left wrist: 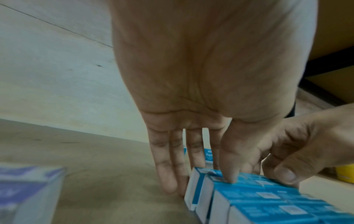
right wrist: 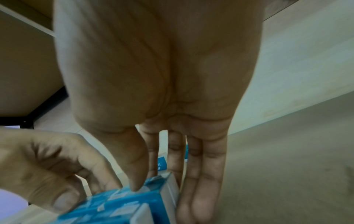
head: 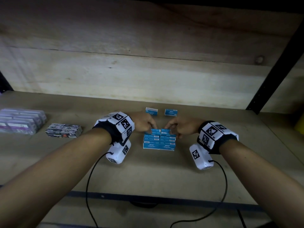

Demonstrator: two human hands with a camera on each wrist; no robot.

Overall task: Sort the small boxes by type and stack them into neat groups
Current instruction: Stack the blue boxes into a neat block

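Observation:
A block of blue staples boxes (head: pixel 159 140) lies in two columns at the middle of the wooden shelf (head: pixel 164 175). My left hand (head: pixel 152 128) pinches the back-left blue box (left wrist: pixel 203 189), thumb on top and fingers down its far side. My right hand (head: pixel 169 129) holds the back-right blue box (right wrist: pixel 153 192) the same way, with its fingers (right wrist: pixel 199 197) down along the box's end. Two loose blue boxes (head: pixel 151 111) (head: pixel 171 112) lie just behind the hands. A group of black-and-grey staples boxes (head: pixel 64 131) sits to the left.
Purple-and-clear boxes (head: pixel 21 120) stand grouped at the far left. A wooden back wall (head: pixel 148 71) closes the shelf behind. A black post (head: pixel 276 68) rises at the right, with a yellow object (head: pixel 300 125) near it. Wrist cables trail over the front edge.

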